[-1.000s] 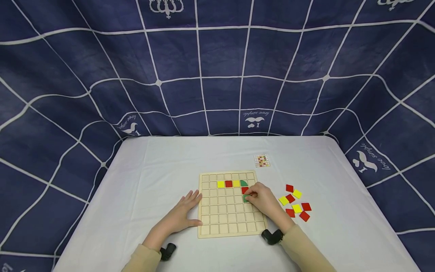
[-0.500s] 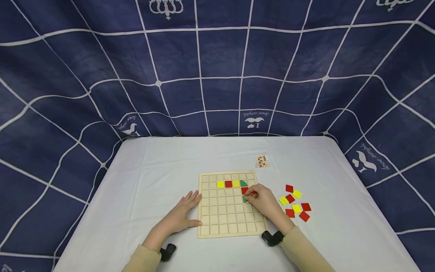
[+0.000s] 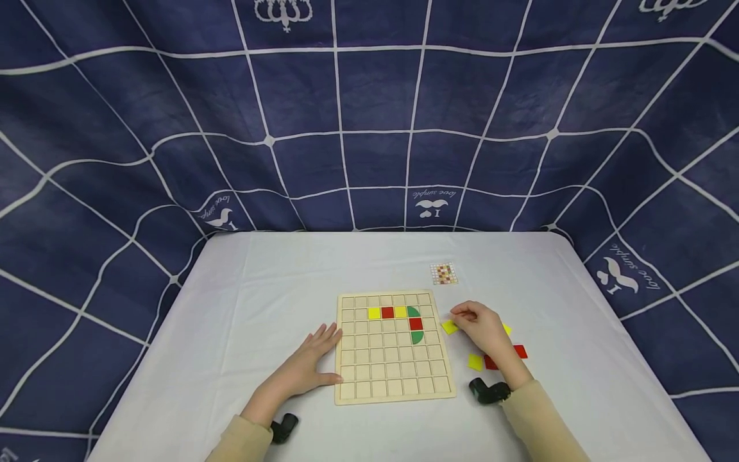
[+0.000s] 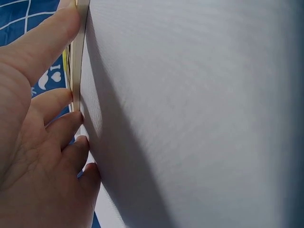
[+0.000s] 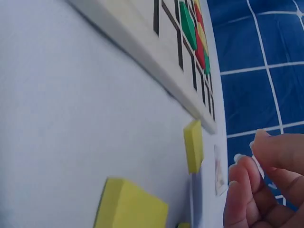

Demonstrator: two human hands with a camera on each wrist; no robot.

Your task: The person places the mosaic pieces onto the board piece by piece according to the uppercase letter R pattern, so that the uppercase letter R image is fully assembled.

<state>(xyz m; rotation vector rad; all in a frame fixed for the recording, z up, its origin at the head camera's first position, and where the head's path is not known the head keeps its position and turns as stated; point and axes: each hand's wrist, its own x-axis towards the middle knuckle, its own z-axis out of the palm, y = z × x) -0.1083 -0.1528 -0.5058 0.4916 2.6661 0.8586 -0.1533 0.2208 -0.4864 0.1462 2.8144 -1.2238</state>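
In the head view, my left hand (image 3: 314, 359) lies with spread fingers along the left edge of the wooden grid board (image 3: 364, 389); its thumb and fingertips touch that edge. My right hand (image 3: 482, 327) is just off the board's right side, above a yellow square tile (image 3: 449, 327) lying on the table. The right wrist view puts its loosely curled fingers (image 5: 282, 149) apart from this yellow tile (image 5: 194, 146), with nothing visible between them. On the board, a row of yellow, red (image 3: 387, 312) and yellow squares ends at a green quarter-round tile (image 3: 412, 311). Below it come a red square and another green quarter-round (image 3: 417, 337).
A small printed pattern card (image 3: 444, 273) lies beyond the board. More loose tiles lie right of it, among them a yellow one (image 3: 475, 362) and a red one (image 3: 521, 351); my right forearm hides others. A dark blue curtain (image 3: 375, 160) surrounds the white table (image 3: 277, 276).
My right hand has left the lower green tile on the board and moved right. A yellow tile has shifted from the loose tiles toward the board. The left hand stays in place.
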